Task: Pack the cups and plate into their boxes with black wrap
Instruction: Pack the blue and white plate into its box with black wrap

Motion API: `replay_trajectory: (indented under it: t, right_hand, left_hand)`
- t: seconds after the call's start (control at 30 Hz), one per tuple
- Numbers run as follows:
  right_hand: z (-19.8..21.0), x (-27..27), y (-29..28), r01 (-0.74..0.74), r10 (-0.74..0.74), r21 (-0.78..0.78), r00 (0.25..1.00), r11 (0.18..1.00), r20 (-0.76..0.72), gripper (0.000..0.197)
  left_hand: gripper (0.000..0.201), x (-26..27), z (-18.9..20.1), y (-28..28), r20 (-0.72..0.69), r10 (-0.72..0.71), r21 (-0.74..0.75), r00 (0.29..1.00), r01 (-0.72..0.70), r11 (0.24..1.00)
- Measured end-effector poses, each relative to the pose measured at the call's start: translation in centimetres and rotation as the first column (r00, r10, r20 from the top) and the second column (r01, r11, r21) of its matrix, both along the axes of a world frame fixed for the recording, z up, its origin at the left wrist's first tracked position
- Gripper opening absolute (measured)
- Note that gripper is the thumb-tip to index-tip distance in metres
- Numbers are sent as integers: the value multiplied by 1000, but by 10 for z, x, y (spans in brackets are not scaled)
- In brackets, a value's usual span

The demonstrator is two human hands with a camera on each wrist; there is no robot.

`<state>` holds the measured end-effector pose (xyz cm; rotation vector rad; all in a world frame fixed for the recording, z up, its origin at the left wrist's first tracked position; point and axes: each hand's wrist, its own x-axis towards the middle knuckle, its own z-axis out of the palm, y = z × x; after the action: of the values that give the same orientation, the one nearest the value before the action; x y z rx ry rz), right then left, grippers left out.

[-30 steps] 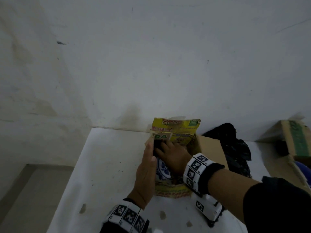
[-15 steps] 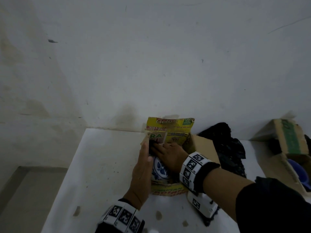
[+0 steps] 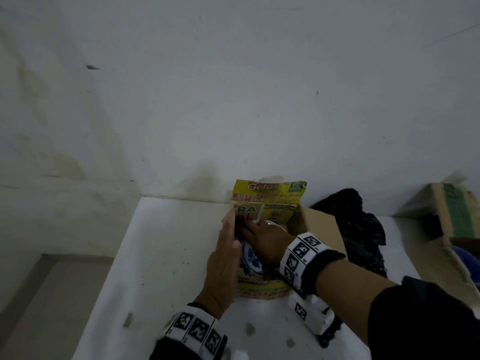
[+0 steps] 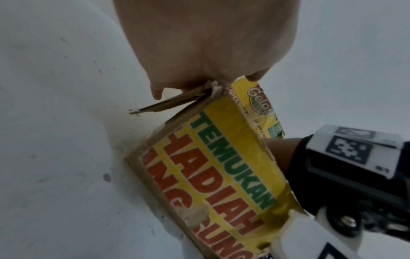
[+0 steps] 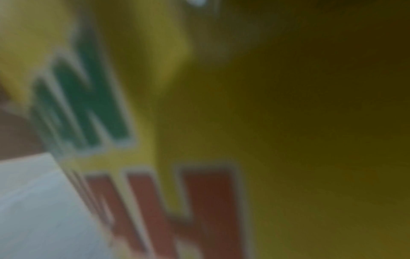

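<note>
Little has moved since the earlier frame: our view dipped; both hands stay at the yellow box. Left hand, fingers straight, braces its left wall. Right hand reaches inside over the blue-patterned plate; its grip we cannot tell. Packing step; next, probably black wrap, right of box.
</note>
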<state>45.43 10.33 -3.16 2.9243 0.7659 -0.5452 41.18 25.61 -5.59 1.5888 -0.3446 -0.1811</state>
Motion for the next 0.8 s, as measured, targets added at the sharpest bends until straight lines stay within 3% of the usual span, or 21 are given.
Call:
replay_trajectory:
  t: [0.17, 0.27, 0.33, 0.43, 0.53, 0.6, 0.67, 0.73, 0.8]
  right_hand:
    - [30, -26, 3, 180, -173, 138, 983, 974, -59, 84]
    - [59, -47, -7, 257, -249, 187, 966, 948, -66, 60]
    - [72, -64, -23, 287, -307, 329, 952, 899, 8, 47]
    - [75, -92, -54, 271, -414, 497, 888, 824, 201, 29]
    - [65, -115, -94, 354, -618, 611, 730, 708, 293, 27]
    - [55, -127, -123, 492, -774, 657, 590, 571, 230, 36]
    - [42, -134, -145, 606, -852, 640, 500, 472, 155, 47]
    - [29, -136, -157, 676, -887, 618, 455, 401, 78, 55]
    - [15, -137, -165, 728, -901, 580, 434, 365, 23, 63]
  left_hand:
    - [65, 5, 0, 9, -29, 26, 277, 999, -17, 961]
    - [65, 2, 19, 6, 31, 80, 512, 996, -84, 855]
    - [67, -7, 38, -3, 137, 154, 617, 978, -206, 760]
    - [68, -23, 56, -26, 316, 111, 588, 942, -287, 756]
    - [58, -38, 64, -61, 359, -45, 550, 932, -173, 817]
    - [56, -48, 67, -88, 387, -159, 555, 909, -92, 827]
    - [54, -54, 69, -114, 426, -272, 578, 863, -28, 816]
    - [53, -56, 72, -140, 409, -388, 627, 826, 55, 777]
    - [54, -55, 76, -163, 342, -505, 723, 792, 122, 680]
